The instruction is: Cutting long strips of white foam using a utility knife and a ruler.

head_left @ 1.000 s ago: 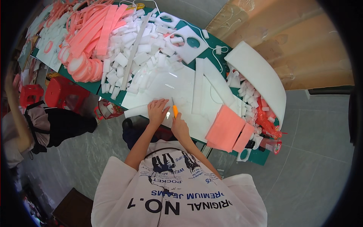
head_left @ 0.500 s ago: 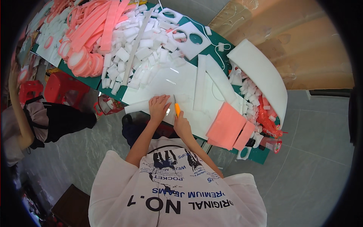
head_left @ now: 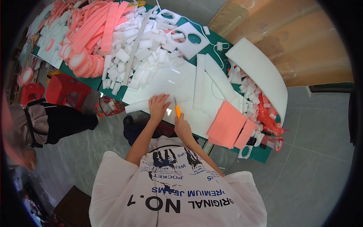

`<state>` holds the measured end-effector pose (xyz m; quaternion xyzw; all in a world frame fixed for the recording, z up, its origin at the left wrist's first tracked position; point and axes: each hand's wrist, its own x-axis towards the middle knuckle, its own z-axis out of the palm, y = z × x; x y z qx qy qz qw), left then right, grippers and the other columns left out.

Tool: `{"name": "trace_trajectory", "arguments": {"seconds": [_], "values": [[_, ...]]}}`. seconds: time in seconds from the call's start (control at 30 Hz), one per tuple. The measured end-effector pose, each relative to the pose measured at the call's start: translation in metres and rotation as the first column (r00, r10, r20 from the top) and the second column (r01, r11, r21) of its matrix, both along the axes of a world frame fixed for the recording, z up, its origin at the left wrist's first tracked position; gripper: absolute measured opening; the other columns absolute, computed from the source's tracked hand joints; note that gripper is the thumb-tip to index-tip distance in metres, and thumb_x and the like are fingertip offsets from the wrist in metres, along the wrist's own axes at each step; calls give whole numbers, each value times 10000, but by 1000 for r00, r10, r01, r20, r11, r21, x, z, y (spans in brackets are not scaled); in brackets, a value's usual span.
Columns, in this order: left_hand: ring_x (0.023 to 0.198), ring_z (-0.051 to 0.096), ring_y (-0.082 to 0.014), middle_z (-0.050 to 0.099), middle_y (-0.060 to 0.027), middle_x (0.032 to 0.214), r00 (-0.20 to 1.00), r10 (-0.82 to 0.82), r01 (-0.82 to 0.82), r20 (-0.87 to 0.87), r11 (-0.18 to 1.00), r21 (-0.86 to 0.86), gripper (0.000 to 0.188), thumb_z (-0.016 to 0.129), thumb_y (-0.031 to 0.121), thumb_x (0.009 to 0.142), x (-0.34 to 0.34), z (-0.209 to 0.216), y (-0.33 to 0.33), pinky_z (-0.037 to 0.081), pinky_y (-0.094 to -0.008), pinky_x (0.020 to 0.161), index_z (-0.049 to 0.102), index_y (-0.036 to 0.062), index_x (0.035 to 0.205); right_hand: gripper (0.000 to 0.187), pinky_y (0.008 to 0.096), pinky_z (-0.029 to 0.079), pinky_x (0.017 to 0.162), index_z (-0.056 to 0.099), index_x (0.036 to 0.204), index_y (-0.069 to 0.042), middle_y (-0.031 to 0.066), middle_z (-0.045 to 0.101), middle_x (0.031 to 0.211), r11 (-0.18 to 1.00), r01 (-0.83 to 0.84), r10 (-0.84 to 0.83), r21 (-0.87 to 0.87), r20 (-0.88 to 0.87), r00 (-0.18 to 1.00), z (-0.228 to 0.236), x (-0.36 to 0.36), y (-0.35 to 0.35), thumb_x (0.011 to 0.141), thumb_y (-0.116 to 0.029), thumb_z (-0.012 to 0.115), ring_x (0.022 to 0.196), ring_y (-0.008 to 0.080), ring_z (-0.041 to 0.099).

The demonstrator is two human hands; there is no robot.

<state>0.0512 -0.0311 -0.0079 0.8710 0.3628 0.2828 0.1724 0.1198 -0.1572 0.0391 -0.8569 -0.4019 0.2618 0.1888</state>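
Note:
My right hand (head_left: 183, 127) is closed round the orange handle of a utility knife (head_left: 177, 112). Its thin blade points away from me over the white board (head_left: 160, 81). To its left, my left hand (head_left: 159, 106) lies fairly flat, fingers stretched forward, on the near part of the board. A white foam strip (head_left: 137, 107) runs from the board's left edge to under this hand. How far it goes beneath the fingers is hard to make out, white on white. A small gap separates the blade from my left fingertips.
Small white foam blocks (head_left: 143, 53) are heaped at the back, beside pink foam strips (head_left: 87, 28). Long white foam strips (head_left: 199, 81) and pink foam sheets (head_left: 226, 125) lie to the right. A large curved white foam piece (head_left: 261, 73) edges the table. Another person (head_left: 56, 123) is at left.
My hands and the knife hold nearly the same place, with only a slight shift of the whole view. At the far left the other person's arm has swung down, blurred.

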Motion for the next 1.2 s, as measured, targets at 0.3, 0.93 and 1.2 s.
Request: {"name": "trace_trajectory", "arguments": {"seconds": [0.3,0.93,1.2], "values": [[904,461,-196,528,-17,957,1000,-5,5,16,1000,-14,338,628,220,686,-1,-6,0,306,-347,787,566,121,1003,262,488,437,499,324,979,3,243,542,597,998,-9,6,58,59,998,-8,1,0,852,-209,411,559,415,546],[901,447,-212,488,-38,995,996,-80,75,-26,986,-149,473,672,215,645,-7,0,18,307,-364,774,522,98,1077,291,493,429,478,330,978,7,261,528,598,997,55,-61,45,126,990,-9,28,-10,849,-238,418,562,425,540],[937,454,-232,482,-64,1006,991,-91,83,-101,994,-74,561,720,167,567,-43,12,30,299,-388,815,510,85,1080,294,508,405,466,327,998,-14,268,518,587,968,179,-183,178,7,983,-1,38,-14,847,-247,424,566,442,529]]}}
